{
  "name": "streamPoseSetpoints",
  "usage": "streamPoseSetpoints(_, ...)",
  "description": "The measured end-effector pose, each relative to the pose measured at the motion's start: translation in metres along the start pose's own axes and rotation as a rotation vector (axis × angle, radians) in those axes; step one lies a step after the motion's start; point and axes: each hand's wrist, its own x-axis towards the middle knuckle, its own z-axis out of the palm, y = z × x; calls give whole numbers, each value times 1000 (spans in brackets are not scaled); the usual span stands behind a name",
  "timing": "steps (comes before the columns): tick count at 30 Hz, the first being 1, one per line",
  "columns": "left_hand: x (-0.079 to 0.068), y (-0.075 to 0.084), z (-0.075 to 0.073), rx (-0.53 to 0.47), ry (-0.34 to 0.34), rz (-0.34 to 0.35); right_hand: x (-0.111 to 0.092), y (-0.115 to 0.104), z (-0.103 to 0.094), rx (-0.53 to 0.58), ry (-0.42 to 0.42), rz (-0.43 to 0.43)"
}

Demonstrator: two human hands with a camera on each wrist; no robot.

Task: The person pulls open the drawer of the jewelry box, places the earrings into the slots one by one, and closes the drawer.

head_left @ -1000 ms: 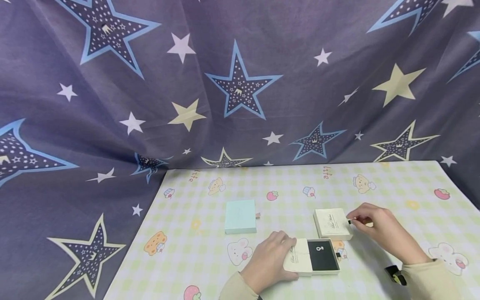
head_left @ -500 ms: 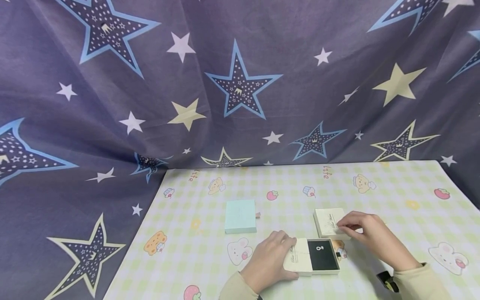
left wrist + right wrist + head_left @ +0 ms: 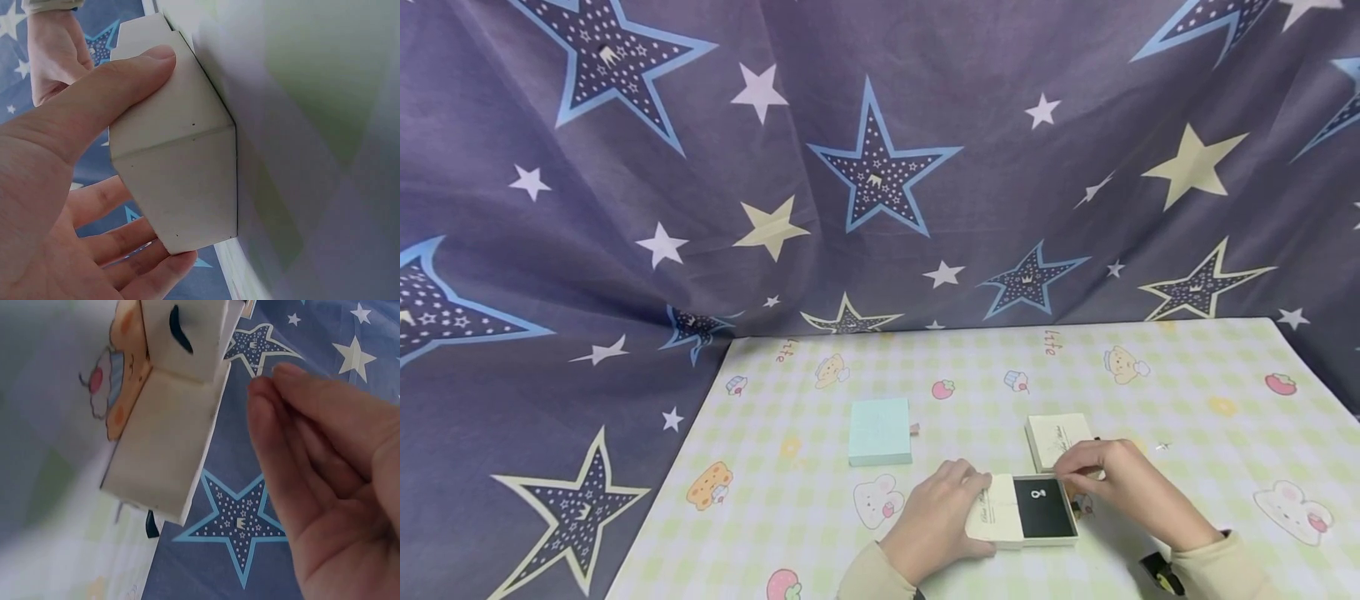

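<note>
L hand (image 3: pixel 936 521) grips open drawer box (image 3: pixel 1022 510); R hand (image 3: pixel 1101 475) fingers loosely curled, holding nothing, above its corner.

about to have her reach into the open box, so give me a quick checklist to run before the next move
1. Left hand grips the open box's sleeve: ok.
2. Drawer slid out, black insert exposed: ok.
3. Small silver item sits on the insert: ok.
4. Right hand near the drawer's far corner: ok; holding anything: cannot tell.
5. Closed white box clear of the drawer: cannot tell.
6. Blue box apart, to the left: ok.
</note>
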Motion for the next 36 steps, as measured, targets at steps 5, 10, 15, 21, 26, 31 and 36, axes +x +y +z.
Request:
streamPoseSetpoints(5,1,0,0,-3,-11,-8,1,-4,5,-6,-32,-31)
streamPoseSetpoints(10,1,-1,1,3,-7,-4,2,-6,12,19,-42,-103)
streamPoseSetpoints(15,1,-2,2,5,0,1,1,-8,20,54,-83,-129)
streamPoseSetpoints(21,1,-1,2,-9,-14,-4,4,-15,25,102,-245,22)
streamPoseSetpoints(26,1,0,2,-13,-16,-4,2,-16,27,106,-295,73)
streamPoseSetpoints(31,2,0,1,-15,-16,-5,1,-16,29,107,-318,77)
streamPoseSetpoints(36,2,0,0,-11,-19,-7,0,-16,31,74,-311,66)
